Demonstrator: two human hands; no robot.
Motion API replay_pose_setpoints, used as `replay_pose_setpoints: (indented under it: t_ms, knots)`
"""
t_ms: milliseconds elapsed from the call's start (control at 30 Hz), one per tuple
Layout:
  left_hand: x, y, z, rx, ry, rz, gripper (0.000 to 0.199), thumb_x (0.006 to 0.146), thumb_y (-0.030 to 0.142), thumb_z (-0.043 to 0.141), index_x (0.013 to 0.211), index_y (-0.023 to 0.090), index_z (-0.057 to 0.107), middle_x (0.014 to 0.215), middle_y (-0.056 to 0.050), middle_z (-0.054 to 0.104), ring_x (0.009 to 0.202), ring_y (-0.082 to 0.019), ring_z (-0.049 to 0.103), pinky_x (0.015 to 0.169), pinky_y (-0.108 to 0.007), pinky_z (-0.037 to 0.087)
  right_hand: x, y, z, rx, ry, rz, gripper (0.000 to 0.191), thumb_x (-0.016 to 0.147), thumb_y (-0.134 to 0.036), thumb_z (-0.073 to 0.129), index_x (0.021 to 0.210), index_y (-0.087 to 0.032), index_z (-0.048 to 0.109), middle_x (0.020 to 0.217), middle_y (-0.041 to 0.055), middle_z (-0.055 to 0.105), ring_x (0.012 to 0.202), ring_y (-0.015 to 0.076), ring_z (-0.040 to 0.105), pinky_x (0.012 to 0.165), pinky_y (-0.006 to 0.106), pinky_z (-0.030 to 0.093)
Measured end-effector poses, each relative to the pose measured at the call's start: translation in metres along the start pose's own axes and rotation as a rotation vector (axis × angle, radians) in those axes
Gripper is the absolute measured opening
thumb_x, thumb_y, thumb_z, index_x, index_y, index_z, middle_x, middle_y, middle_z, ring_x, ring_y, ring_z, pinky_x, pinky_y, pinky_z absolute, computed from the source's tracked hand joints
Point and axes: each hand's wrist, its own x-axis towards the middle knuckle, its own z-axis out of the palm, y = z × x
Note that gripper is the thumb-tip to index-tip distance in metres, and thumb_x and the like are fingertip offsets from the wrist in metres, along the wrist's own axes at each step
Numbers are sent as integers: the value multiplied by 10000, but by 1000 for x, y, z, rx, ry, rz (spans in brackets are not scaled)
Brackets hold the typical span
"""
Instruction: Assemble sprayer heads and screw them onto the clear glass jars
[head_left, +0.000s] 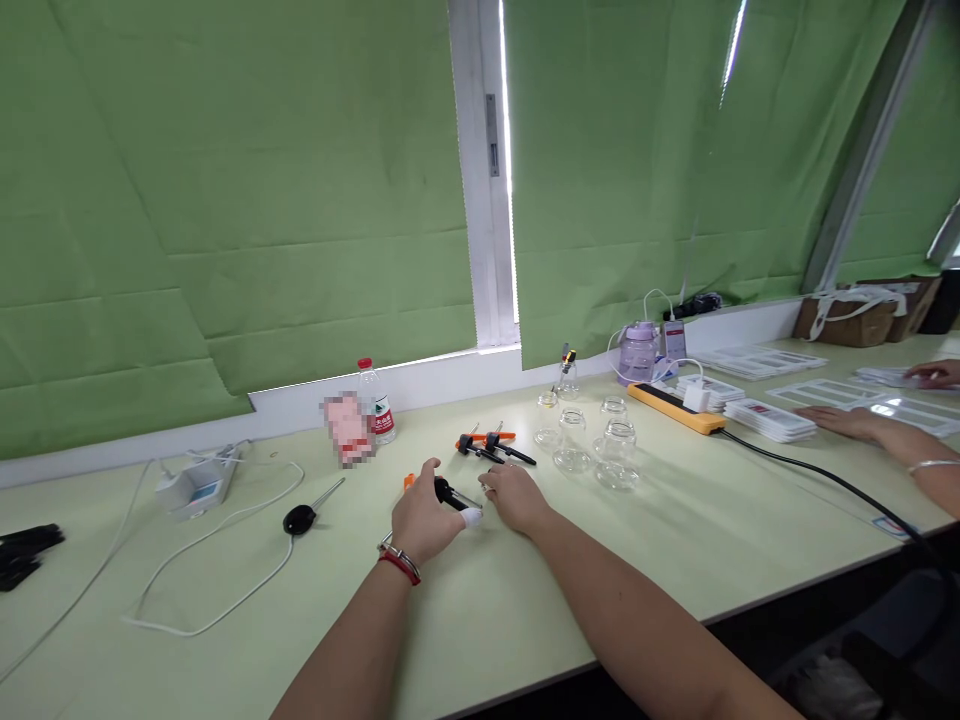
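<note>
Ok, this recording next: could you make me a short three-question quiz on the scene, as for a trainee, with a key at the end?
1. Multiple choice: which of the wearer's hands has the red bracelet at its wrist?
A) left hand
B) right hand
C) both

2. True or false: the red-capped bottle stands to the left of the clear glass jars.

3. Fill in the blank: the held item in the left hand has a ____ body and a paler, shiny end.

Key: 1. A; 2. true; 3. black.
</note>
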Motion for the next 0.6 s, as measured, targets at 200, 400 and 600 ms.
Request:
replay_pose_setpoints:
  t_ms: [200,400,600]
  knots:
    - [0,0,1,-6,-7,-8,797,587,439,703,1290,285,360,1090,-67,645,973,-282,613,700,-303,429,-1,-1,-1,-11,-31,-19,213,790,-71,524,730,-160,708,838,88,655,819,199,557,699,289,307]
    - [1,2,-2,-218,-52,-44,759,541,427,743,1217,272,435,994,-64,656,862,-283,621,698,-341,442,0,1,0,31,-27,1,216,749,-57,547,771,-174,727,849,81,673,815,198,573,696,276,332]
    - [3,1,-5,-451,-86,-35,638,573,400,739,1127,224,475,944,-57,673,805,-212,638,683,-295,482,-1,2,0,70,-31,10,170,775,-109,575,791,-183,727,877,78,672,843,202,586,695,270,346]
